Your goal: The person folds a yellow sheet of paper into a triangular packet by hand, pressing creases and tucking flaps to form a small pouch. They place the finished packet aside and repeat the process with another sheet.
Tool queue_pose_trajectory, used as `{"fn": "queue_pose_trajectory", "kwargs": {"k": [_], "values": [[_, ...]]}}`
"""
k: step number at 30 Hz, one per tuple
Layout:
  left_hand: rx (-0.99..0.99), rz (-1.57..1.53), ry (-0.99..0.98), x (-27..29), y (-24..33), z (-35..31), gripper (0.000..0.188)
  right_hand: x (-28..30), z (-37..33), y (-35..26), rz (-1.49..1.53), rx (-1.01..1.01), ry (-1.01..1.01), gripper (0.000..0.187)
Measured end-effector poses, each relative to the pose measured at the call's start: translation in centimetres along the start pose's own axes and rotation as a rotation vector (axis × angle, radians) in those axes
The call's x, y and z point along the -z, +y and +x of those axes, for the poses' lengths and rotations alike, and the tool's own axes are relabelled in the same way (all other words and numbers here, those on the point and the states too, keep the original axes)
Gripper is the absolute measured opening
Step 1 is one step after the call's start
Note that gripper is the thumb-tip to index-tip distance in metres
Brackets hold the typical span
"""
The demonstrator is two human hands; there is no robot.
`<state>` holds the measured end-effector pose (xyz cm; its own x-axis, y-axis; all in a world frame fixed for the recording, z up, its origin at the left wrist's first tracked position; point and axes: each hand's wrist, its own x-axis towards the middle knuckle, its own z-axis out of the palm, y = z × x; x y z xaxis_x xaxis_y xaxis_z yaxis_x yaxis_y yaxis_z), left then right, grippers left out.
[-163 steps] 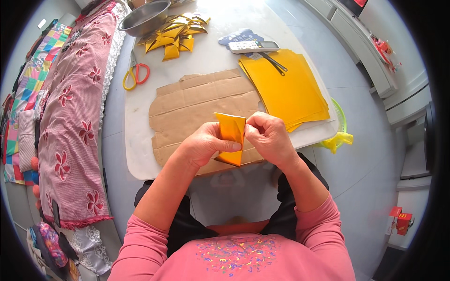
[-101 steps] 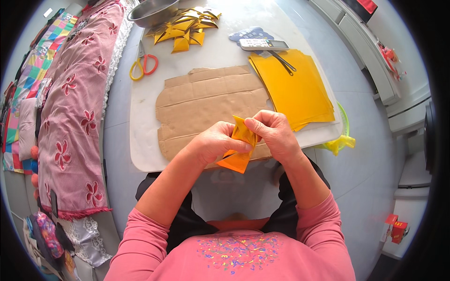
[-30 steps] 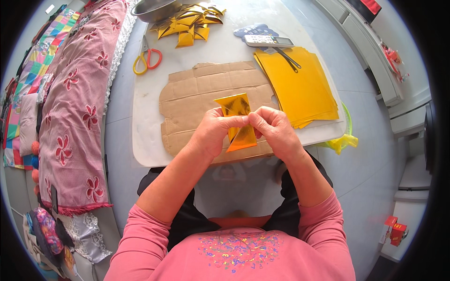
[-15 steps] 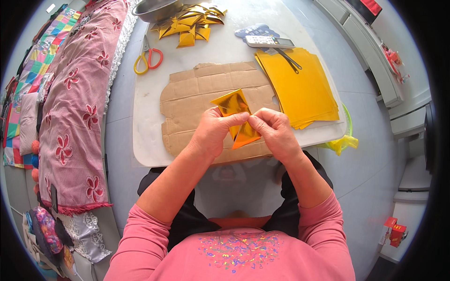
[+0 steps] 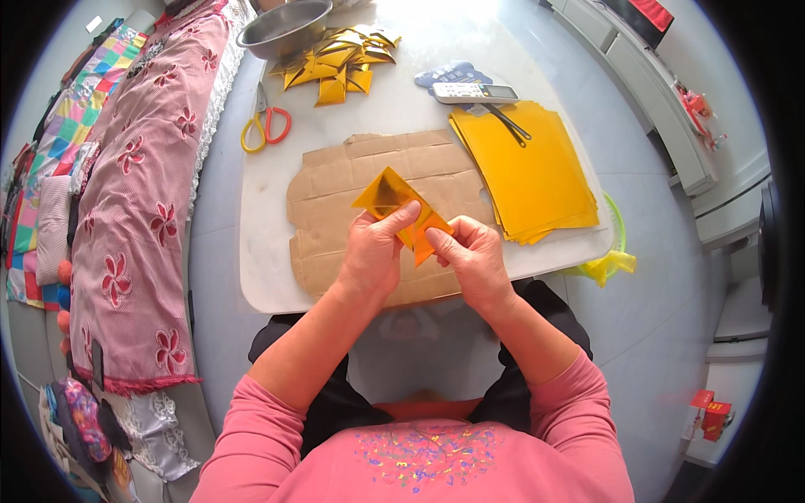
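Observation:
Between my hands, above a flattened piece of cardboard [image 5: 327, 193], is a partly folded sheet of shiny gold paper [image 5: 387, 191]. My left hand [image 5: 377, 243] pinches its left side, with the thumb lying on top of the fold. Thumb and fingers of my right hand [image 5: 471, 258] grip the lower right corner. The paper's upper end sticks out in a pointed flap. At the far side lies a pile of folded gold paper pieces [image 5: 340, 63]. To the right is a stack of flat gold sheets [image 5: 545, 180].
Scissors [image 5: 267, 126] with red and yellow handles lie at the table's left. A metal bowl [image 5: 285, 29] stands behind them. A white remote control [image 5: 476, 93] and a dark slim tool [image 5: 511, 126] rest by the sheet stack. A patterned pink cover [image 5: 138, 218] drapes over furniture at left.
Both hands have moved slightly left with the gold paper, which is now turned and folded narrower at its lower end. My right hand has shifted lower on it.

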<state>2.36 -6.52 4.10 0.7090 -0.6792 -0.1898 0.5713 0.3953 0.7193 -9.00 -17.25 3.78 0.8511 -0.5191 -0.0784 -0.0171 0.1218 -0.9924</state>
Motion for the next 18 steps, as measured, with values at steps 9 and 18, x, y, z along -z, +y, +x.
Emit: {"fn": "queue_pose_trajectory", "kwargs": {"k": [9, 18], "values": [[-0.057, -0.062, 0.017, -0.3, -0.5, -0.1, 0.022, -1.1, -0.8, 0.2, 0.077, -0.108, -0.067, 0.019], [0.008, -0.128, 0.219, 0.5, -0.5, 1.2, 0.02, 0.2, -0.7, 0.5, -0.204, -0.103, -0.151, 0.023]]}}
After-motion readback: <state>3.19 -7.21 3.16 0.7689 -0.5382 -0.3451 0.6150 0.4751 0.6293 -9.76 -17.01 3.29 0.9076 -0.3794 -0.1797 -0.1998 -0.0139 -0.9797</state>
